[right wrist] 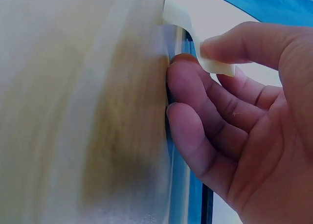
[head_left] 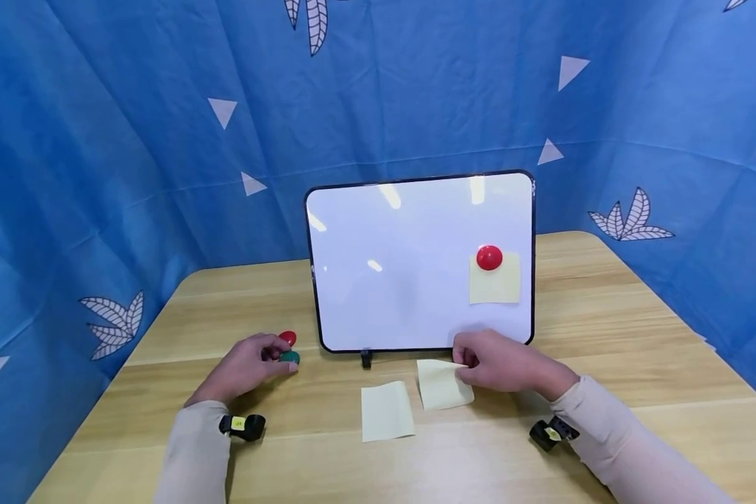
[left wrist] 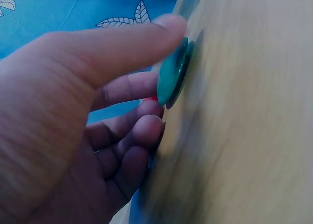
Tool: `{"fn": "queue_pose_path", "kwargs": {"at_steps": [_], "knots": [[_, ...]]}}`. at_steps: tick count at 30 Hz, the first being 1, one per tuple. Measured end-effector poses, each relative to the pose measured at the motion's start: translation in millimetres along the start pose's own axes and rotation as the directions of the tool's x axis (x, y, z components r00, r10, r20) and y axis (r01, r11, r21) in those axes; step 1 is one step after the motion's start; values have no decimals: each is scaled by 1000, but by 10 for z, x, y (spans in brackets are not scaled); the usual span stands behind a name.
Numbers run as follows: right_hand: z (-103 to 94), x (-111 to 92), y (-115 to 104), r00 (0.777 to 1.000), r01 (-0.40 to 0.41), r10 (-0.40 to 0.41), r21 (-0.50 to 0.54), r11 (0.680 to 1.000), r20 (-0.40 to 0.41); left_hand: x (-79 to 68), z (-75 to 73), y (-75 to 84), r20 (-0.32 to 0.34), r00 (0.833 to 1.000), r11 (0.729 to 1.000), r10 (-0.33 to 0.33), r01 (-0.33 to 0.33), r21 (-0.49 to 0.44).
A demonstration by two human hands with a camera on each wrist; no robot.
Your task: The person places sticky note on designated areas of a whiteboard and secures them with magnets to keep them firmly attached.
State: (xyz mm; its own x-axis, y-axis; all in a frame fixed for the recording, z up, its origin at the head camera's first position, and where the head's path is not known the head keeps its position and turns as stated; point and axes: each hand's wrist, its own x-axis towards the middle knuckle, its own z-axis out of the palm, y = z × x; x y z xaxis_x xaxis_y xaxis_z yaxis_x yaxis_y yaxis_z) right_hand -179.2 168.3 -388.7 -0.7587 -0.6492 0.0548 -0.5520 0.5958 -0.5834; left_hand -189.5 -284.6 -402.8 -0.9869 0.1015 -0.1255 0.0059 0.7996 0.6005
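My left hand (head_left: 252,364) pinches a round green magnet (left wrist: 171,75) between thumb and forefinger, low over the tabletop. Just behind it lies a red magnet (head_left: 288,338), mostly hidden in the left wrist view. With thumb and forefinger, my right hand (head_left: 498,360) grips the right edge of a pale yellow sticky note (head_left: 442,385); the note bends up in the right wrist view. A second pale sticky note (head_left: 387,413) lies on the table to its left. Behind the hands stands a whiteboard (head_left: 390,294), bearing a yellow note (head_left: 495,288) under a red magnet (head_left: 489,257).
The whiteboard leans back slightly on the wooden table (head_left: 315,469), with a small black foot (head_left: 367,358) at its lower edge. A blue patterned curtain (head_left: 416,91) hangs behind and along both sides of the table.
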Motion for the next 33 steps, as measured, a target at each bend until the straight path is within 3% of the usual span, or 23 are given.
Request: {"fn": "queue_pose_path", "kwargs": {"at_steps": [21,33], "knots": [[-14,16,-3,998,-52,50,107,993,24,-9,4,-26,26,1000,999,-10,10,-36],[-15,12,-11,999,-49,47,132,990,18,7,14,-71,-4,1000,1000,7,-7,-27]]}}
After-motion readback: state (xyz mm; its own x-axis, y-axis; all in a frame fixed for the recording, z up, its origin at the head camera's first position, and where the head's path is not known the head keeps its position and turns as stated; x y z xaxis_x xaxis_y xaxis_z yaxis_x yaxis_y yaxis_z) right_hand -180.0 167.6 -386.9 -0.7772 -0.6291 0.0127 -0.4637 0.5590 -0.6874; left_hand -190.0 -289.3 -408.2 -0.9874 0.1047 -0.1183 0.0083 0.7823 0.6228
